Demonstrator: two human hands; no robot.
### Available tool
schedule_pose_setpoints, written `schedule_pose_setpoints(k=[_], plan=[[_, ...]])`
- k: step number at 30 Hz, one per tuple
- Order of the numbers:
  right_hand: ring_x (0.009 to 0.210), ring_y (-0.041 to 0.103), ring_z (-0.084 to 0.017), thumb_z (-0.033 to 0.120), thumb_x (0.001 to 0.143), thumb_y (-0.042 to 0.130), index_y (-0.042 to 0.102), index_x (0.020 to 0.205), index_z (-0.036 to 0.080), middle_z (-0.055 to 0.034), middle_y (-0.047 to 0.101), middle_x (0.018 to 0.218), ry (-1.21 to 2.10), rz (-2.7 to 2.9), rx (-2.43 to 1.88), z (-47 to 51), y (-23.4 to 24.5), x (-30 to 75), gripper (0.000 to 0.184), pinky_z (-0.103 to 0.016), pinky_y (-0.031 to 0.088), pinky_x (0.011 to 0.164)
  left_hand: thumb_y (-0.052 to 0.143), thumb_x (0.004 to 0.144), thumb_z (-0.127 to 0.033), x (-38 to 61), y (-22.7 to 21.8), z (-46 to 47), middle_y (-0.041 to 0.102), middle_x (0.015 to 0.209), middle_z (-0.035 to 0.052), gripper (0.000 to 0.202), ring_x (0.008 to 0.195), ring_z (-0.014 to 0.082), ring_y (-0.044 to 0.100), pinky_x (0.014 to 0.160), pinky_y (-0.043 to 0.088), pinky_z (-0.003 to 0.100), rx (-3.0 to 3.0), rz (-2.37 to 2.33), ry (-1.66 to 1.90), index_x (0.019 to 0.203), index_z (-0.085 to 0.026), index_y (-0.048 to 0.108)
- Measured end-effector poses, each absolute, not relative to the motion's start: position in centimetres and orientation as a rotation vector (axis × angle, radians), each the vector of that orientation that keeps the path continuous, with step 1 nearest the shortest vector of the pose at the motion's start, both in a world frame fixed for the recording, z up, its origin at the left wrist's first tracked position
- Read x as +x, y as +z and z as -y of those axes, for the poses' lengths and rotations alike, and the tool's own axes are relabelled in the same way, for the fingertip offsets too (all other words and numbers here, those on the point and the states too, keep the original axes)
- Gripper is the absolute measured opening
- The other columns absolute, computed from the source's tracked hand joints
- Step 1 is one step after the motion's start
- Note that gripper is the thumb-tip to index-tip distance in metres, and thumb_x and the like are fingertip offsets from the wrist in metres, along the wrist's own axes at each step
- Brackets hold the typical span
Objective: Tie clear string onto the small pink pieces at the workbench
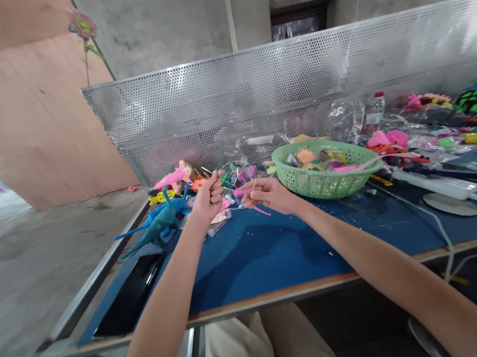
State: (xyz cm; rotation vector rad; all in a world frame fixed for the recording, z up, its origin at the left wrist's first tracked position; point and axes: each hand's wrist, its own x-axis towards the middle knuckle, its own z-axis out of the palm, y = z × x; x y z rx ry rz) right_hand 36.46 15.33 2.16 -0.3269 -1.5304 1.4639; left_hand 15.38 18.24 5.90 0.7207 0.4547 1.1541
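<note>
My left hand [209, 198] is raised over the back half of the blue table, its fingers closed in a fist around a thin, pale wire [238, 207]. To its right, my right hand [268, 194] has thumb and fingers pinched together on the same strand, which seems to bow between the two hands. Whether it is wire or thread is hard to make out. Behind the hands lie a magenta piece [238, 192] and clear plastic wrapping. Left of my left hand stands a teal long-necked dinosaur toy [161, 225], with a pink toy [173, 177] further back.
A green plastic basket [325, 179] of small colourful pieces stands right of my right hand. A white corded tool [438, 181] lies on the right, beside a bottle [374, 113]. A black phone-like slab [130, 294] rests front left. A perforated metal panel [206, 95] closes off the back.
</note>
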Motion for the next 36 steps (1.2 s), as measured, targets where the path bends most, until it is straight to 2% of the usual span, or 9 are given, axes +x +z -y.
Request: schedule_pose_setpoints(k=[5,8,10,14,20,25,31,36], plan=[[0.078,0.073,-0.016,0.038,0.079,0.082,0.075,0.107,0.02,-0.0055,0.076,0.091,1.338,1.628,-0.328,-16.0,1.7,36.6,0.034,-0.031,0.061,0.076,0.054,0.101,-0.023,15.8,5.7,-18.1,0.024,0.054,-0.0111,0.014,0.032,0.0005,0.022,0.025,0.011,0.009,0.701,-0.474,1.12,0.093,-0.013,0.061],[0.075,0.071,-0.014,0.031,0.078,0.083,0.069,0.125,0.027,-0.0041,0.073,0.108,1.289,1.658,-0.282,-16.0,1.5,36.6,0.049,-0.029,0.059,0.071,0.051,0.102,-0.022,16.1,5.6,-18.1,0.025,0.053,-0.0113,0.016,0.031,0.0002,0.022,0.025,0.012,0.009,0.712,-0.489,1.122,0.095,-0.012,0.061],[0.073,0.067,-0.011,0.027,0.076,0.084,0.067,0.129,0.03,-0.0028,0.071,0.11,1.253,1.684,-0.299,-15.8,1.6,36.6,0.055,-0.026,0.057,0.067,0.046,0.104,-0.022,16.2,5.4,-18.1,0.026,0.053,-0.0113,0.02,0.03,0.0001,0.023,0.026,0.012,0.009,0.727,-0.506,1.104,0.094,-0.011,0.061],[0.076,0.062,-0.011,0.027,0.076,0.083,0.073,0.121,0.028,-0.0028,0.07,0.105,1.153,1.776,-0.374,-15.3,2.1,36.7,0.046,-0.024,0.055,0.069,0.046,0.104,-0.023,16.4,5.3,-17.9,0.025,0.052,-0.0116,0.022,0.03,0.0003,0.023,0.026,0.011,0.011,0.758,-0.537,1.106,0.091,-0.012,0.06],[0.08,0.062,-0.013,0.03,0.077,0.081,0.077,0.109,0.029,-0.0049,0.067,0.117,1.074,1.876,-0.391,-15.1,2.3,36.7,0.032,-0.028,0.056,0.072,0.065,0.094,-0.028,16.9,5.1,-17.8,0.023,0.052,-0.0127,0.016,0.032,0.0003,0.02,0.027,0.01,0.011,0.852,-0.583,1.109,0.095,-0.013,0.062],[0.082,0.065,-0.015,0.03,0.076,0.082,0.077,0.108,0.028,-0.0043,0.072,0.104,1.096,1.865,-0.418,-15.3,2.0,36.8,0.032,-0.03,0.057,0.074,0.075,0.086,-0.031,16.8,5.1,-17.9,0.023,0.052,-0.0131,0.024,0.033,0.0004,0.018,0.028,0.008,0.012,0.925,-0.636,1.132,0.096,-0.013,0.064],[0.084,0.069,-0.017,0.031,0.076,0.082,0.078,0.113,0.026,-0.0035,0.076,0.096,1.114,1.806,-0.473,-14.8,2.3,37.0,0.037,-0.032,0.056,0.083,0.074,0.087,-0.033,16.3,5.3,-17.9,0.024,0.054,-0.0125,0.025,0.035,0.0,0.017,0.029,0.008,0.01,0.984,-0.677,1.181,0.094,-0.011,0.066],[0.082,0.07,-0.017,0.03,0.075,0.083,0.078,0.113,0.028,-0.0031,0.077,0.092,1.122,1.807,-0.469,-14.5,2.7,37.1,0.038,-0.034,0.058,0.081,0.073,0.087,-0.033,16.0,5.5,-17.8,0.024,0.055,-0.0121,0.024,0.036,-0.0002,0.017,0.03,0.008,0.01,1.019,-0.695,1.174,0.092,-0.01,0.066]])
